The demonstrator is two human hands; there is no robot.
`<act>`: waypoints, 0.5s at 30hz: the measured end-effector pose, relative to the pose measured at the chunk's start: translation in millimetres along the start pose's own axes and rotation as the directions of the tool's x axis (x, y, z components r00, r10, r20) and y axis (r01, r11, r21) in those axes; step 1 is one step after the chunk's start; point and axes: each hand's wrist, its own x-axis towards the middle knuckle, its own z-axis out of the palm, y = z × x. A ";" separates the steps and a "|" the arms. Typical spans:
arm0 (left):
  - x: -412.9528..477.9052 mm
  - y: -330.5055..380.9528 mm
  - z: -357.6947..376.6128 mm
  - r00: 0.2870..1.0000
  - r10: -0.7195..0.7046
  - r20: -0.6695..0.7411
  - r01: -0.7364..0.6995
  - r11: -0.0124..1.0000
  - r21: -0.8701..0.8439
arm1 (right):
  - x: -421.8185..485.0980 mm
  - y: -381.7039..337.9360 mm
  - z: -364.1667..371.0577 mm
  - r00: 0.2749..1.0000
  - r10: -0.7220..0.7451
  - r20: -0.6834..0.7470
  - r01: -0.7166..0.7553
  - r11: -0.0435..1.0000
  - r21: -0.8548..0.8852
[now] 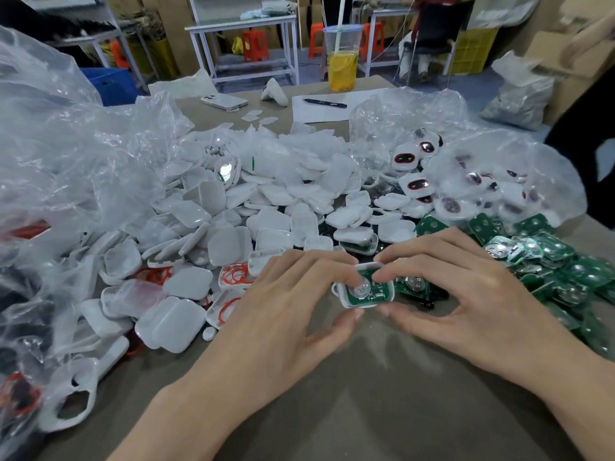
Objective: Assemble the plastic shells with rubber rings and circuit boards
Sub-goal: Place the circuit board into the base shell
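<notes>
Head view: the left hand [283,294] and right hand [466,287] meet over the near middle of the table [366,377], both grasping one white shell [339,292] between them. The left thumb lies against the shell's near edge and the left index fingertip presses down on the green circuit board [367,296] seated inside it. The right thumb braces the near right corner while the right index and middle fingers curl over the far rim. The shell sits open side up, slightly tilted, directly between the two sets of fingertips; whether it rests on the table or is held just above it cannot be told.

Just beside the left hand lie shells holding orange rubber rings [236,274], at the near edge of a heap of white shells [266,207] that spreads across the table's middle. To the right of the right hand, loose circuit boards [549,261] are piled, some touching its knuckles. A crumpled clear bag [66,144] rises on the left; a second clear bag [482,168] on the right holds white pieces with dark oval faces. At the far end stand a cup of yellow drink [342,58], a phone [224,102] and a pen [324,103].
</notes>
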 end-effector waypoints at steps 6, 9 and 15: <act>-0.8 -1.6 -0.2 0.999 0.005 0.043 -0.006 0.999 0.031 | -1.9 0.3 0.8 0.999 0.014 0.045 -0.015 1.000 0.024; -1.2 -1.8 0.7 0.999 0.003 0.046 -0.004 1.000 0.028 | -1.9 0.7 1.1 0.998 -0.003 0.055 0.001 0.999 0.032; -1.3 -5.0 1.4 0.998 -0.011 0.067 0.008 0.999 0.041 | -0.8 1.2 3.9 0.996 -0.012 0.084 0.011 1.000 0.014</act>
